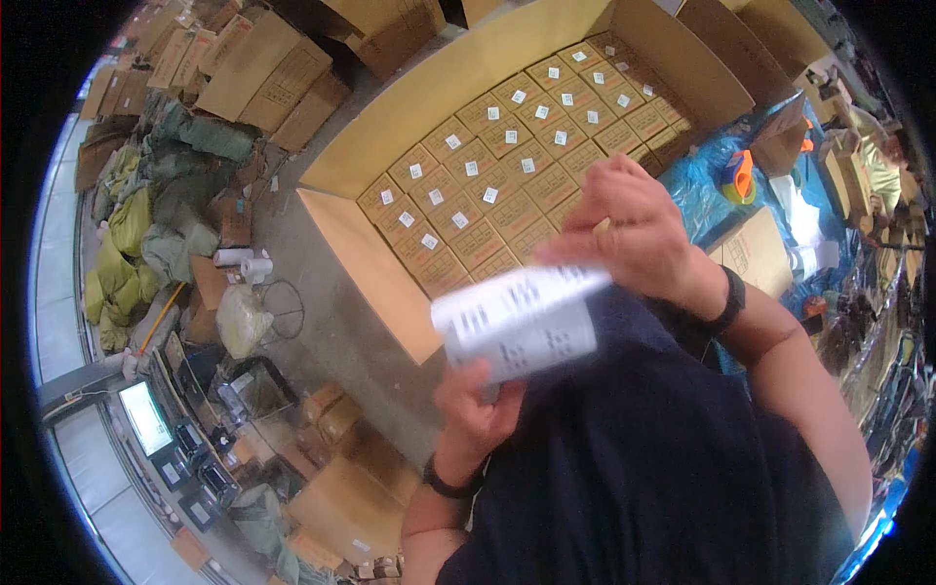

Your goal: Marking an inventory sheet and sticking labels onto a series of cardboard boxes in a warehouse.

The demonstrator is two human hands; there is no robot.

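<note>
- One lit screen [146, 417] glows at left.
- A large carton [370, 278] holds rows of small boxes [499, 175].
- The left hand [475, 409] pinches the white label strip [541, 336], between both hands.
- The right hand [629, 234] bunches its fingers; I cannot tell what they pinch.

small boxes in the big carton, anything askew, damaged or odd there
No damage shows; the small boxes sit in close rows inside the big carton. The one uneven thing is the white labels: most boxes toward the far left carry one, while several nearer the right hand show none. That hand hides some.
</note>
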